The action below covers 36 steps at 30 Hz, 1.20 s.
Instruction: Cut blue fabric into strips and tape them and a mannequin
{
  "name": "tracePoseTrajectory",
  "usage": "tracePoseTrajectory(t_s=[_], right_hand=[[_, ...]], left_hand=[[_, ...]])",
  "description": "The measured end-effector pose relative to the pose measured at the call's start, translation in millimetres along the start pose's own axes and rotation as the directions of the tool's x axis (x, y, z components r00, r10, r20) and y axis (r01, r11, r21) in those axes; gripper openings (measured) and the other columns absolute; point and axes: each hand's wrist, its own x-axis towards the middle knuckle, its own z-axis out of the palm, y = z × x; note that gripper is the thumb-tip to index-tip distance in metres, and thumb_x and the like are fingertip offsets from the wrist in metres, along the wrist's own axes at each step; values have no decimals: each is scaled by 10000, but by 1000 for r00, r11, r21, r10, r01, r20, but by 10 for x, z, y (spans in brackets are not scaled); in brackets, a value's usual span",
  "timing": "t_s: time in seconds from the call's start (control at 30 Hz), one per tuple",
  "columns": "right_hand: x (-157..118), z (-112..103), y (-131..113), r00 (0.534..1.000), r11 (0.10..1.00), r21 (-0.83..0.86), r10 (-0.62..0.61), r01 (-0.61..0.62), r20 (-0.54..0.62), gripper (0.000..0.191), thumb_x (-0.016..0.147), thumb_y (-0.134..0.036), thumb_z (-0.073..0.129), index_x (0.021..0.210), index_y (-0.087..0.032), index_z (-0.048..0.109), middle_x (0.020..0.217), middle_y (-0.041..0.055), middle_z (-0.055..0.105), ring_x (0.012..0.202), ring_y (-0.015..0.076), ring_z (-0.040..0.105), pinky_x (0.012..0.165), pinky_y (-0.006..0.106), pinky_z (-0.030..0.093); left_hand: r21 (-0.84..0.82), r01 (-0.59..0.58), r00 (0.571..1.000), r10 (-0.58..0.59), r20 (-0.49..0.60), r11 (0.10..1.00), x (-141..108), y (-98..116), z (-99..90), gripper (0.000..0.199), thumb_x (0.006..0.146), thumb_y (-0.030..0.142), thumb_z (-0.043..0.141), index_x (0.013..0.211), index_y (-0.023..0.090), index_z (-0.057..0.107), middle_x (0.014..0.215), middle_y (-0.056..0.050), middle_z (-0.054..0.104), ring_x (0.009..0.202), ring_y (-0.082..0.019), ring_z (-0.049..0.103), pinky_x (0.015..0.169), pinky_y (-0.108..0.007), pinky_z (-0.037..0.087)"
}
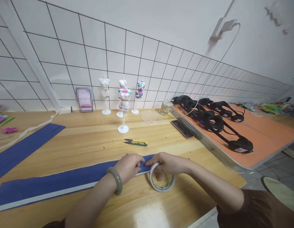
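Observation:
A long blue fabric strip [73,175] lies across the table in front of me, with white tape [49,193] along its near edge. My left hand [129,167], with a green bangle [117,180] on the wrist, rests at the strip's right part, fingers curled in and closed on it. Close beside it, my right hand [167,163] holds a roll of white tape [172,183], fingers bent around and through the ring. Its index finger touches the blue fabric. The fingertips of both hands are partly hidden. Beyond the hands lie yellow-green thread snips [138,143].
Small white dress forms [123,106] stand at the back against a wire grid. A glass jar [166,107] and a phone [182,129] lie toward the right. Black headsets [213,122] sit on an orange board [260,136]. Another blue strip [25,147] lies left.

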Motion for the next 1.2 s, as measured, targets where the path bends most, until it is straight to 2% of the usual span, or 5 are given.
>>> tracePoseTrajectory(t_s=[0.3, 0.53, 0.73, 1.03, 1.2], right_hand=[[-35, -14, -33, 999, 993, -114, -33, 31, -12, 238, 719, -197, 576, 945, -183, 651, 735, -30, 590, 640, 97, 511, 597, 181, 387], [-119, -77, -88, 997, 1000, 5, 15, -15, 73, 359, 722, -372, 642, 1029, -188, 617, 810, -9, 597, 701, 113, 511, 651, 202, 405], [-53, -65, -49, 983, 983, 77, 171, -166, -59, 405, 796, -522, 496, 675, -142, 568, 487, -76, 327, 433, 52, 304, 416, 181, 265], [8, -49, 24, 966, 967, 86, 245, -238, -77, 476, 718, -591, 544, 546, -160, 439, 445, -82, 310, 406, 41, 270, 372, 180, 216], [17, -61, 23, 960, 959, 95, 275, -268, -61, 423, 742, -570, 531, 664, -155, 554, 432, -81, 325, 390, 49, 313, 357, 163, 275]], left_hand=[[70, -30, 999, 31, -11, 997, 217, -40, 60, 220, 672, 315, 634, 884, 259, 633, 792, 12, 624, 729, -157, 579, 616, -244, 395], [135, -78, 996, 82, -26, 988, 274, -31, 72, 276, 681, 391, 636, 911, 240, 629, 846, -29, 625, 794, -213, 584, 639, -288, 412], [92, -89, 994, 93, -48, 992, 286, 11, 56, 246, 692, 409, 622, 850, 220, 618, 863, -46, 622, 813, -237, 578, 661, -316, 412], [-261, -5, 999, -5, -38, 965, 3, -157, -239, 238, 786, 428, 483, 849, 205, 538, 819, 1, 647, 743, -128, 602, 654, -241, 475], [-229, -32, 995, 9, -100, 973, -257, -106, -341, 180, 753, 392, 555, 790, 220, 592, 830, 6, 633, 835, -146, 560, 767, -273, 439]])
